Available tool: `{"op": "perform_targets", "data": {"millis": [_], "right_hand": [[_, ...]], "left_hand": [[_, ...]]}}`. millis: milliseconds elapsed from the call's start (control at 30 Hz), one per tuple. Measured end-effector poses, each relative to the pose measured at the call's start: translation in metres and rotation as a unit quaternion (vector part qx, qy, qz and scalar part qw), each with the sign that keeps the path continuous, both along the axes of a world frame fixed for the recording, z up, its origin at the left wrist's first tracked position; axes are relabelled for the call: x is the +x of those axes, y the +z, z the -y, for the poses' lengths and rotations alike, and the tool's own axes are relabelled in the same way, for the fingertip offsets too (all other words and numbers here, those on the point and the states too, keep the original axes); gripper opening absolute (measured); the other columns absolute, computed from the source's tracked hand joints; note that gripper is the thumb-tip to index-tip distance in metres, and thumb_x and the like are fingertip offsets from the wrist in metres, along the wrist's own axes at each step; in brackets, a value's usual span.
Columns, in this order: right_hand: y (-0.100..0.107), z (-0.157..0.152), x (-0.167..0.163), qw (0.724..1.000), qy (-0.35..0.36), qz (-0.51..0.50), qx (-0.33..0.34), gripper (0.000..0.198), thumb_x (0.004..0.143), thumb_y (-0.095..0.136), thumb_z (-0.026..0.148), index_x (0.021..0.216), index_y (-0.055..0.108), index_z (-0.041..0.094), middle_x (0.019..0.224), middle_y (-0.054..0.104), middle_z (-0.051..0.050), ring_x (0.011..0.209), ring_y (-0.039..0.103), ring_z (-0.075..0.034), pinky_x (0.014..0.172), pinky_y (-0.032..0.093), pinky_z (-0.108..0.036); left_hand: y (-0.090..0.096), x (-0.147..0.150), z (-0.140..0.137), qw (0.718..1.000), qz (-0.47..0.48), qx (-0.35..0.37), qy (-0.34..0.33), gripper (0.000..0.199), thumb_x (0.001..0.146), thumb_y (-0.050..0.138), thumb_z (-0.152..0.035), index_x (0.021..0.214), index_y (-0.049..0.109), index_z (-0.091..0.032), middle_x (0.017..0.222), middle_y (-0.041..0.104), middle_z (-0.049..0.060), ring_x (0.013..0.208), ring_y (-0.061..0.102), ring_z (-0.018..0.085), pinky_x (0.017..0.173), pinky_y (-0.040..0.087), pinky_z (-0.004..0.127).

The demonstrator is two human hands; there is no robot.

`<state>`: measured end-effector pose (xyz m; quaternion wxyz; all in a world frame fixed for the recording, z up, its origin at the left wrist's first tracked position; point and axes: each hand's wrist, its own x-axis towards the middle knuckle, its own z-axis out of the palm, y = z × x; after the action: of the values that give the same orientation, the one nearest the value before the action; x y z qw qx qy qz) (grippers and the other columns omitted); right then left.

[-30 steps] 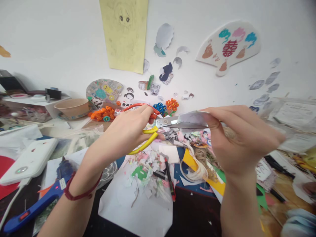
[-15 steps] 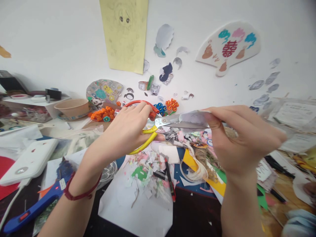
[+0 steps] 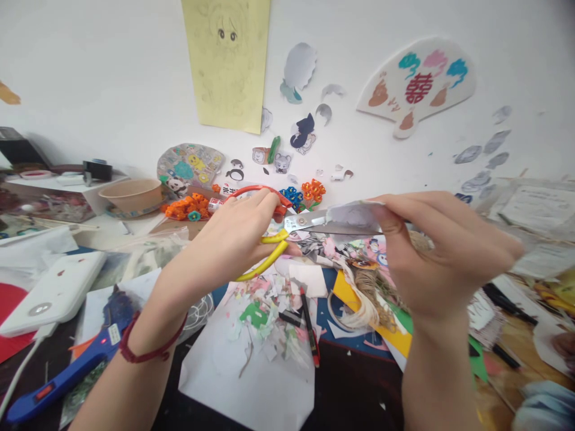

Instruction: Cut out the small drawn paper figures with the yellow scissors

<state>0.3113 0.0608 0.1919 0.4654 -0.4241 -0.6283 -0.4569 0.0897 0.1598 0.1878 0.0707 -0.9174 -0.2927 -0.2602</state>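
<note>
Scissors (image 3: 309, 224) blades slightly closer together

I have a single view, worn on the head, looking forward and slightly down over the cluttered surface (image 3: 251, 389). It faces the white wall (image 3: 112, 72) squarely, and the yellow drawing (image 3: 227, 63) hangs top centre. The surface's near edge sits close below the lens; the wall stands just beyond the surface.

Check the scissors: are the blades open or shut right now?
Slightly open: the scissors in the left hand show a narrow gap between blades biting the paper piece held by the right hand.
</note>
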Motion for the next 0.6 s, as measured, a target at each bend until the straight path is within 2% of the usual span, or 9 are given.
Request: {"op": "perform_targets", "data": {"millis": [433, 600], "right_hand": [[-0.0007, -0.0002, 0.0007, 1.0, 0.007, 0.002, -0.002, 0.026, 0.089, 0.062, 0.01, 0.09, 0.075, 0.032, 0.075, 0.075, -0.001, 0.069, 0.07, -0.025, 0.061, 0.051, -0.039], [-0.0006, -0.0019, 0.0018, 1.0, 0.022, 0.0, -0.001, 0.023, 0.084, 0.066, 0.007, 0.089, 0.076, 0.027, 0.075, 0.075, -0.003, 0.068, 0.071, -0.025, 0.061, 0.051, -0.039]], "left_hand": [[-0.0004, -0.0025, 0.0023, 1.0, 0.002, -0.007, -0.004, 0.026, 0.09, 0.062, -0.042, 0.094, 0.046, -0.022, 0.1, 0.062, 0.006, 0.085, 0.059, 0.023, 0.068, 0.039, 0.032], [-0.0016, -0.0035, 0.0011, 1.0, 0.008, -0.012, -0.005, 0.023, 0.09, 0.06, -0.04, 0.094, 0.047, -0.022, 0.102, 0.063, 0.006, 0.086, 0.059, 0.023, 0.068, 0.04, 0.032]]}}
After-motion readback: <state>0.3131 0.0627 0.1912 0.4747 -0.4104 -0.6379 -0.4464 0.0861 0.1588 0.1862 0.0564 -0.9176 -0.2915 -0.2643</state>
